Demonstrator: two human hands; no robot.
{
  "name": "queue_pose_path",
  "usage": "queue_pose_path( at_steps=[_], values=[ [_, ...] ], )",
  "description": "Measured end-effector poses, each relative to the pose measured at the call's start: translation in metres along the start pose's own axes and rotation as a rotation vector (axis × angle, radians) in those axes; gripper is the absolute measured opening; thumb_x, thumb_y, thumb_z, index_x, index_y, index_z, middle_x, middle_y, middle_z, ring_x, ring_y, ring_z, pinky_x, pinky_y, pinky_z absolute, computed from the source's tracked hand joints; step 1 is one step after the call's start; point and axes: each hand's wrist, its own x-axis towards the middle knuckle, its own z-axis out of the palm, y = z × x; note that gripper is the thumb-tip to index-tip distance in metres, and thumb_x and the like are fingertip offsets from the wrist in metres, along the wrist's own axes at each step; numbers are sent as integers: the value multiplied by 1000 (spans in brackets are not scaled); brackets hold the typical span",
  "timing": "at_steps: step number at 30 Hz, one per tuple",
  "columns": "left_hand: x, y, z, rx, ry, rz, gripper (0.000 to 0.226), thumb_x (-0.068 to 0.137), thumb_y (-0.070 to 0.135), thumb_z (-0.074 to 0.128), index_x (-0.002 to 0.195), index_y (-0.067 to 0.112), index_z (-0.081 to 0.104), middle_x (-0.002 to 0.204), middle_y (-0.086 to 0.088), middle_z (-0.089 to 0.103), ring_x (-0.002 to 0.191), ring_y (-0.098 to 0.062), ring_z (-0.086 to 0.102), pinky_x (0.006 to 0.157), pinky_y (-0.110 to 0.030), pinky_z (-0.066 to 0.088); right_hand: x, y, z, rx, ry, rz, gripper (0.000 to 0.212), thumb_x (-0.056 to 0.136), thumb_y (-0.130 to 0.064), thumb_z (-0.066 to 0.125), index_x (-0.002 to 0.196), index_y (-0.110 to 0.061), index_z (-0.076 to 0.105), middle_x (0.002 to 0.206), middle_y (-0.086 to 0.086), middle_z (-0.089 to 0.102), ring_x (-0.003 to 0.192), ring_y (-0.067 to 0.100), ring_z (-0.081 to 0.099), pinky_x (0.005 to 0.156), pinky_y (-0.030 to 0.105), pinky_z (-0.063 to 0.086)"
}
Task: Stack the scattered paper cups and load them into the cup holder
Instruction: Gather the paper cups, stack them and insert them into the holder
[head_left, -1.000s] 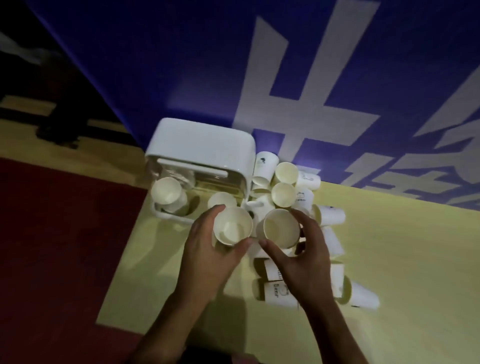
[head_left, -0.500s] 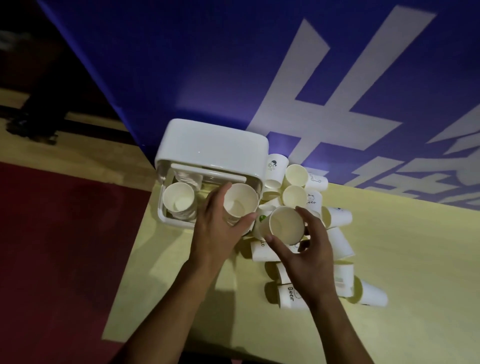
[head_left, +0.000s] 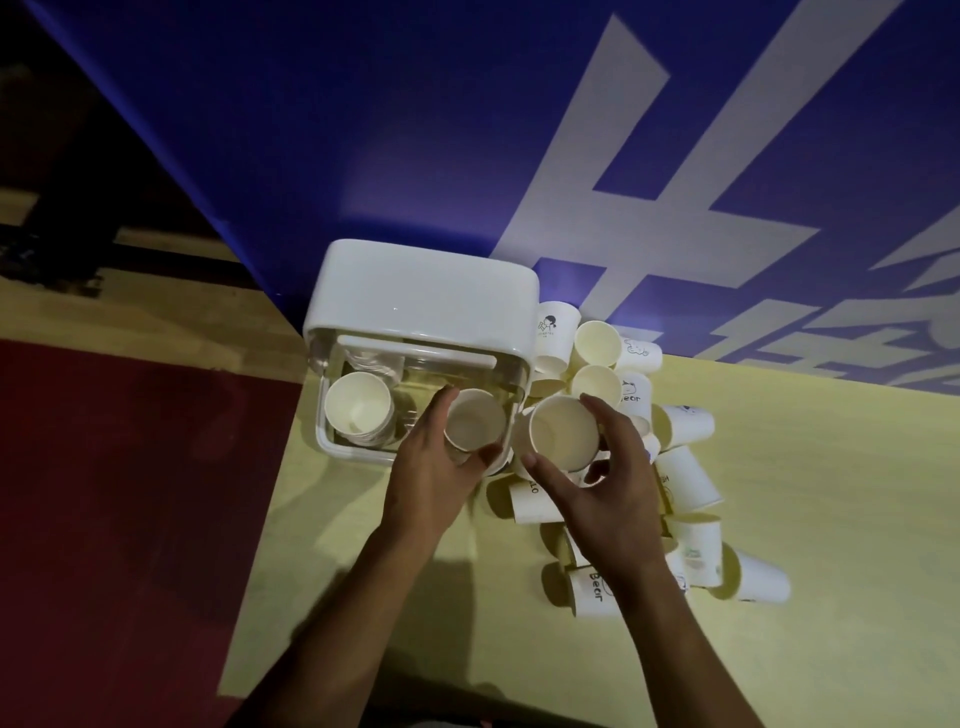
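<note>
A white cup holder (head_left: 415, 306) stands at the table's far left corner, with a stack of paper cups (head_left: 358, 408) in its left slot. My left hand (head_left: 436, 467) grips an upright paper cup (head_left: 475, 418) at the holder's right slot, over its front rim. My right hand (head_left: 608, 483) wraps around a second, larger-looking upright cup (head_left: 563, 431) just right of the holder. Several white cups (head_left: 685, 478) lie scattered and tipped over behind and below my right hand, some printed with "Bear" (head_left: 597, 592).
The yellow table (head_left: 779, 649) ends at its left edge beside a dark red floor (head_left: 130, 519). A blue wall banner (head_left: 467, 130) with white characters rises right behind the holder and the cups.
My left hand has carried its cup from in front of the holder up and into the right slot area. My right hand has kept its cup beside it.
</note>
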Motion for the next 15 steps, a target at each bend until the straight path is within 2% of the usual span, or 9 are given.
queue_pose_path(
  at_steps=[2,5,7,10,13,15],
  values=[
    [3,-3,3,-25,7,-33,83,77,44,86,148,30,45,144,8,57,132,-11,51,106,-26,45,2,-3,2,2,-5,-41,70,73,-39,90,132,-31,54,127,-25,56,112,9,58,82,29,53],
    [5,-7,6,-96,3,-82,79,74,36,90,141,35,49,134,12,62,123,-9,57,102,-31,51,7,-10,4,17,-14,-111,69,75,-30,90,133,-33,52,128,-30,53,116,9,56,78,20,48],
    [5,-12,5,-103,-3,-73,81,73,36,91,141,31,49,131,12,64,119,-8,59,95,-27,52,9,-16,8,21,-34,-143,70,75,-26,91,133,-30,52,128,-31,52,116,8,56,80,18,47],
    [5,-15,-1,-83,-53,-43,87,73,41,88,146,28,42,132,10,63,117,-10,59,90,-25,48,10,-22,21,37,-96,-189,68,75,-25,91,132,-21,54,127,-22,56,114,6,57,84,13,43],
    [2,-23,-7,-63,-98,-41,98,71,45,84,153,29,32,141,10,57,127,-11,55,100,-32,49,10,-18,36,22,-164,-207,67,75,-26,91,130,-24,53,125,-15,59,115,7,58,91,21,46],
    [0,-27,-11,-35,-117,-56,99,76,36,85,157,31,28,148,12,53,135,-8,50,104,-32,47,11,-10,46,-5,-199,-203,69,74,-27,91,131,-29,52,126,-18,58,118,6,57,96,26,48]
  ],
)
